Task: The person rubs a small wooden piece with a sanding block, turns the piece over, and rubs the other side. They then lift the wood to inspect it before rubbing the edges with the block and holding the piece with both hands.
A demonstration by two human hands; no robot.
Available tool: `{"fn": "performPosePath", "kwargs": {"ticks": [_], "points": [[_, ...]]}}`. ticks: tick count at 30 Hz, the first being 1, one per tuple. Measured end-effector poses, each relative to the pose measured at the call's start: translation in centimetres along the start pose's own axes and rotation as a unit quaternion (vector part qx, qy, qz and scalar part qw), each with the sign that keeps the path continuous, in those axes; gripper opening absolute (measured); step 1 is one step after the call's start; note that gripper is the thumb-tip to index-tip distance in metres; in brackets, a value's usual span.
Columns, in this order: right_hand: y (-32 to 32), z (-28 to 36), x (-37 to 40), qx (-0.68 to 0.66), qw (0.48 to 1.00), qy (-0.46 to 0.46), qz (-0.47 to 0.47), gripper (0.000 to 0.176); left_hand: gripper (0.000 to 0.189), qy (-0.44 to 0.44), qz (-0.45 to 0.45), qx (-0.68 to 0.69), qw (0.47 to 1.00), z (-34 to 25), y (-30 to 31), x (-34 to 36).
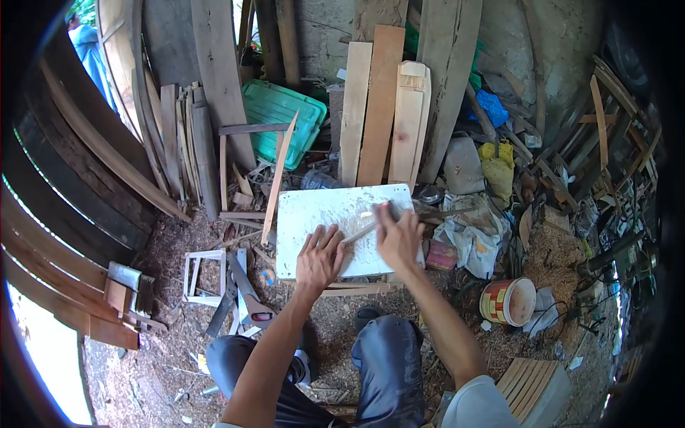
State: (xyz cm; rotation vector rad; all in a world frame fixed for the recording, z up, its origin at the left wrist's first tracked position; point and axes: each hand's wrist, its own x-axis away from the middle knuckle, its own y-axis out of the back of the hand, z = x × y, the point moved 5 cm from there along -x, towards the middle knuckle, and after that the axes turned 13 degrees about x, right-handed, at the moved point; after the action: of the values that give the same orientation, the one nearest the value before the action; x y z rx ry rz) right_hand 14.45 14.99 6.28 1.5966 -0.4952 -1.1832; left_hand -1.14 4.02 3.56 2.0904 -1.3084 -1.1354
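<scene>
A white, worn board or low table top (307, 210) stands in front of my knees. My left hand (320, 258) lies at its middle, fingers pressed down over the near end of a thin pale wood strip (360, 233). The strip slants up to the right. At its far end my right hand (398, 235) is closed around a dark block-like object (385, 212), partly hidden by the fingers and blurred.
Handsaws (250, 296) and a small white frame (204, 277) lie on the ground to the left. A paint bucket (508, 301) stands at the right. Planks (380, 107) and a green crate lid (284, 121) lean behind. A person (87, 50) is outside, upper left.
</scene>
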Motion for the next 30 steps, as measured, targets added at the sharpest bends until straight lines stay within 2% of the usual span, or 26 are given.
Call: {"fn": "performPosePath", "kwargs": {"ticks": [1,2,4,6,7,8,10,12,14,16,18,20,26,28,30], "points": [[0.4,1.7,0.9,-0.049,0.997,0.029,0.047,0.052,0.035,-0.004,-0.003,0.000,1.000,0.0,0.0,-0.1],[0.7,3.4,2.4,-0.097,0.990,0.094,0.035,0.051,0.035,-0.009,-0.004,-0.002,1.000,0.0,0.0,-0.3],[1.8,4.1,3.7,-0.100,0.985,0.138,0.027,0.050,0.036,-0.028,0.000,-0.014,1.000,-0.2,0.2,-0.1],[1.6,2.2,2.1,-0.080,0.992,0.091,0.033,0.049,0.037,-0.020,0.005,-0.008,1.000,-0.2,0.1,-0.2],[1.3,0.8,1.1,-0.042,0.997,0.065,-0.003,0.050,0.037,-0.017,0.005,-0.008,1.000,-0.1,0.0,-0.1],[0.8,-0.9,0.4,-0.017,1.000,0.023,0.000,0.050,0.037,-0.015,0.004,-0.007,1.000,0.0,-0.1,0.0],[1.4,-1.9,-0.3,-0.014,0.998,-0.033,0.049,0.050,0.036,-0.017,-0.001,-0.010,1.000,-0.2,0.0,-0.1],[0.1,-0.4,0.8,-0.004,1.000,-0.021,0.002,0.048,0.034,-0.012,-0.006,0.009,1.000,-0.3,0.2,0.0],[0.5,2.7,3.3,-0.090,0.991,0.100,0.020,0.052,0.034,-0.019,-0.013,0.013,1.000,-0.3,-0.1,-0.2],[1.3,2.7,3.3,-0.109,0.986,0.118,0.042,0.052,0.034,-0.016,-0.009,0.019,1.000,-0.3,0.2,0.0],[0.1,0.0,1.6,-0.068,0.996,0.044,-0.024,0.049,0.034,-0.024,-0.007,0.007,1.000,-0.2,0.4,0.1],[0.7,-2.2,0.0,-0.034,0.999,-0.021,-0.009,0.048,0.034,-0.019,-0.003,0.017,1.000,0.1,0.1,0.0],[1.2,-4.3,1.1,-0.038,0.999,-0.017,0.030,0.049,0.040,-0.027,0.043,0.028,0.998,-0.5,-1.9,1.7],[0.6,-5.5,2.3,-0.046,0.996,-0.040,0.063,0.050,0.042,-0.033,0.048,0.003,0.998,-1.2,-2.5,2.2],[0.4,-6.5,2.8,-0.052,0.996,-0.058,0.053,0.050,0.042,-0.034,0.067,0.025,0.997,-1.7,-3.1,1.9]]}}
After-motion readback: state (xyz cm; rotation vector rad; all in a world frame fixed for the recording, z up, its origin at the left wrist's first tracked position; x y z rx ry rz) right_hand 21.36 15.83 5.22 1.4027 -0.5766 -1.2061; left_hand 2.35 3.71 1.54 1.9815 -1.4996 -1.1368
